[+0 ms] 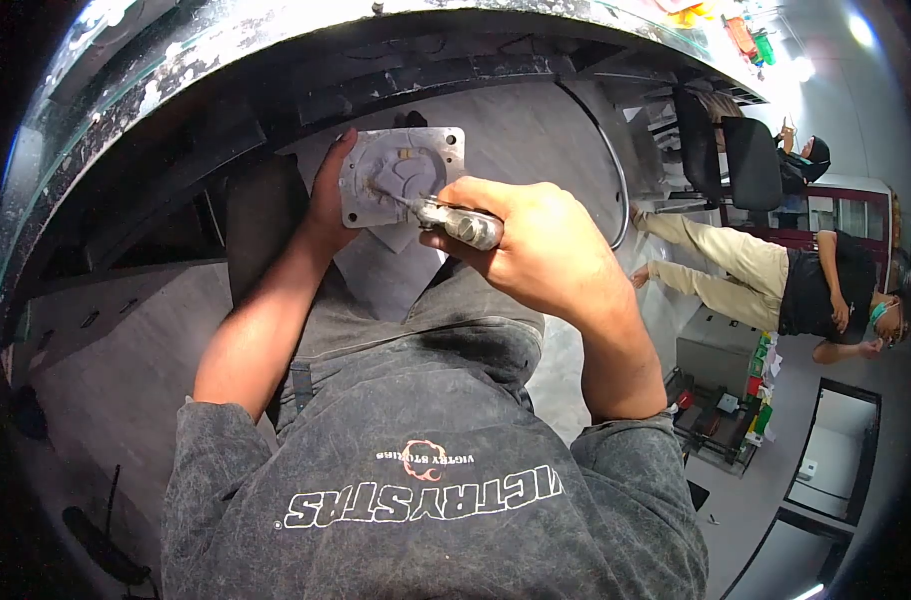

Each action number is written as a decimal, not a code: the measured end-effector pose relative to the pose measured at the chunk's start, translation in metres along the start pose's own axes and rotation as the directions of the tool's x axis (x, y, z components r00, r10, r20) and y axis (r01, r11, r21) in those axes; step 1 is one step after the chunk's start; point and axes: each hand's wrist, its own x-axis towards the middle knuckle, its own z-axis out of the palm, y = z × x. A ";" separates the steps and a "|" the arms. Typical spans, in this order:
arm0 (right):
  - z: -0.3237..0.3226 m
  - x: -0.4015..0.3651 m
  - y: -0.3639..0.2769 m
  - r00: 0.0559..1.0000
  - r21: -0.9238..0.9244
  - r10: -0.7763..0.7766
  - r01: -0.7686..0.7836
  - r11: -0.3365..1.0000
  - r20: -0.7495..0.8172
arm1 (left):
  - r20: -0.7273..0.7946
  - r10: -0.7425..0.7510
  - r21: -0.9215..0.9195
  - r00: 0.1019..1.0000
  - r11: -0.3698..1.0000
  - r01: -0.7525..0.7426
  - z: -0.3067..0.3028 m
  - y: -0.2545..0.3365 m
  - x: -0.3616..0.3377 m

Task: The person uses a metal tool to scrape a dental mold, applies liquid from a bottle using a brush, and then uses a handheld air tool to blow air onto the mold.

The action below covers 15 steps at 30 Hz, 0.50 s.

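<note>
A square metal plate with corner holes and a round recessed middle is held up over my lap. My left hand grips it by its left edge, with the thumb along the side. In my right hand, the fingers are closed around a worn metal hand tool. The tool's thin tip reaches into the recess of the plate. A grey sheet lies under the plate, across my lap.
A worn workbench edge curves ahead of me. To the right are a black chair, a standing person, another person farther back, and a rack with coloured bins. A curved tube stands right of the plate.
</note>
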 end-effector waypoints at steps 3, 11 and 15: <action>0.001 0.001 -0.002 0.999 -0.012 0.033 -0.034 0.999 -0.024 | 0.038 -0.010 -0.015 0.999 1.000 0.011 -0.002 0.000 0.000; -0.006 -0.001 -0.004 0.996 -0.019 0.059 -0.058 0.998 0.067 | -0.081 0.017 -0.006 0.997 1.000 -0.017 0.006 0.001 -0.003; -0.013 -0.005 -0.006 0.992 -0.046 0.073 -0.069 0.997 0.106 | -0.039 0.003 -0.063 0.999 0.998 -0.005 0.000 -0.001 -0.001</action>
